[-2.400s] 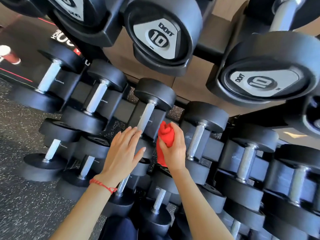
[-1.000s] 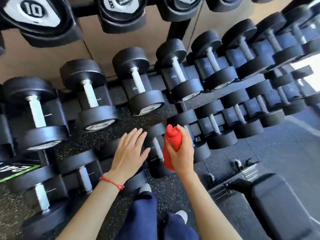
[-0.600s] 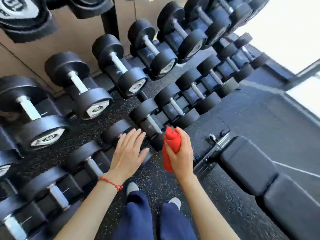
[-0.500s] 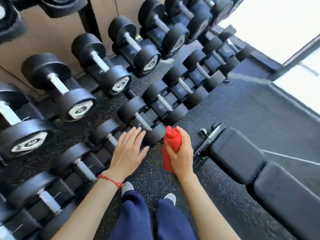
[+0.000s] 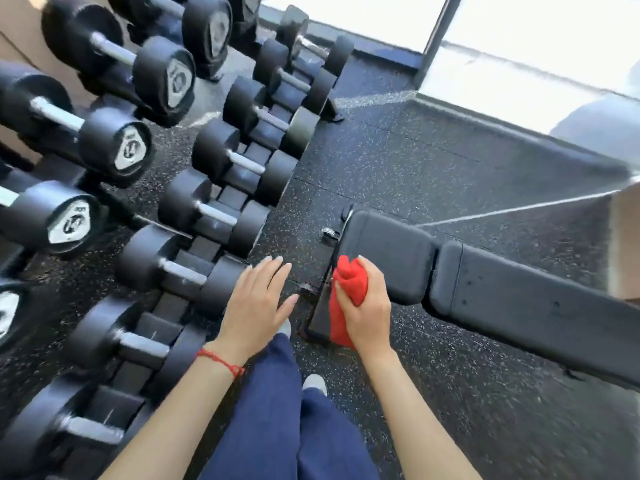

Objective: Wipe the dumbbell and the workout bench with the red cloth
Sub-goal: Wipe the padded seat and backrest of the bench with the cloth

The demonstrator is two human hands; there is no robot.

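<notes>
My right hand (image 5: 367, 306) grips the bunched red cloth (image 5: 349, 289), held in the air just in front of the near end of the black padded workout bench (image 5: 502, 296). The bench runs from the centre off to the right on the speckled floor. My left hand (image 5: 258, 306) hovers flat with straight fingers, holding nothing, beside the nearest floor-rack dumbbell (image 5: 180, 271). Rows of black dumbbells with metal handles fill the left side.
An upper rack tier of heavier dumbbells (image 5: 114, 147) juts out at the left. My legs in blue trousers (image 5: 277, 410) stand between rack and bench. Dark rubber floor (image 5: 433, 161) stretches behind the bench to a bright window (image 5: 519, 39) with a dark frame post.
My view has swung right from the dumbbell rack toward the bench, which has come into the centre. Both hands keep their pose, the cloth still in my right hand.
</notes>
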